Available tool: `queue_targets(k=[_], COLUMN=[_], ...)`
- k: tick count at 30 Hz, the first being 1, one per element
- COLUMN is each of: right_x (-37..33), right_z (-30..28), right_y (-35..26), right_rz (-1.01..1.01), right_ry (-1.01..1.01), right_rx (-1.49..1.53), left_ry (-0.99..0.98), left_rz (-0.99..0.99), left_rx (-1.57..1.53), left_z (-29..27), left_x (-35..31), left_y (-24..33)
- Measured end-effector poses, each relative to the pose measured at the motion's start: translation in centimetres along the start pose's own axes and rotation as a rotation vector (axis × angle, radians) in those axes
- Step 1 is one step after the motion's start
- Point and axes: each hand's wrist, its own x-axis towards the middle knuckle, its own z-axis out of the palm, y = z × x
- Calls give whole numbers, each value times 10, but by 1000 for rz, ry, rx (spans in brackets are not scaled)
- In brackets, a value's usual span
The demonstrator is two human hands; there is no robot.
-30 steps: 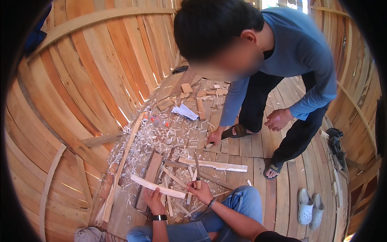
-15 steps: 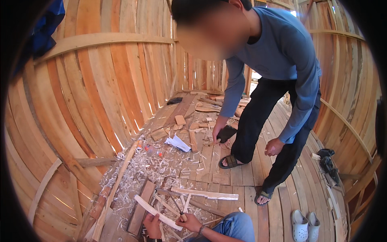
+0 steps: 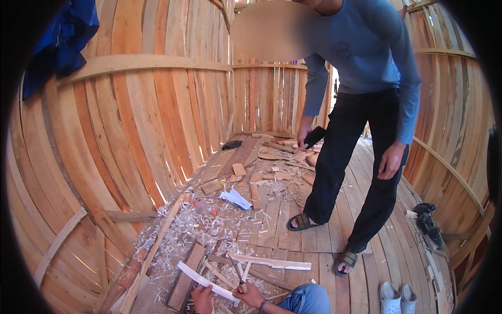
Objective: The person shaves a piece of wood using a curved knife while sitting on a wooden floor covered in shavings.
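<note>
From where I stand in the room, the seated person has both hands busy low down, near six o'clock; the left hand (image 3: 203, 299) is curled round the near side of a pale, bowed wooden strip (image 3: 196, 275), grasping it; the right hand (image 3: 252, 296) is wrapped about the wooden handle of a slim-bladed knife (image 3: 242, 287), its blade aimed up toward eleven; whether the right fingers also touch the strip's end I cannot tell. The strip runs from ten o'clock to four between the hands, its upper end crossing in front of a brown block (image 3: 193, 257); a longer pale piece (image 3: 272, 261) lies at two o'clock from it, and curled shavings (image 3: 198, 233) litter the floor (image 3: 324, 256) toward twelve. I take the step in hand to be paring that strip, perhaps paused between cuts, for the blade stands clear of the wood; the next move, as I judge it, calls for a firm left hold, the edge laid shallow along the grain, and left fingers kept out of its path. At one o'clock a co-worker (image 3: 361, 47) stands with a dark object (image 3: 315, 137) in one hand, well apart from the work.
</note>
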Motion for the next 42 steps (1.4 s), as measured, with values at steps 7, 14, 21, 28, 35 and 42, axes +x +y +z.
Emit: queue_targets(k=[7,14,21,28,35,42], right_x=[-3,12,3,0,-2,2], right_z=[1,-9,6,1,-2,-20], right_y=[7,14,-3,-11,-25,-36], right_rz=[-3,28,2,-30,-68,-89], right_ry=[50,86,52,-7,-31,19], right_rx=[-113,185,349,380,389,307], left_ry=[38,-42,-30,-42,-55,-110], left_rz=[21,77,50,118,168,83], left_rx=[130,181,141,114,159,109], left_z=[6,23,22,40,43,40], left_x=[-6,3,-20,-29,-32,-32], left_y=[-6,1,22,34,43,50])
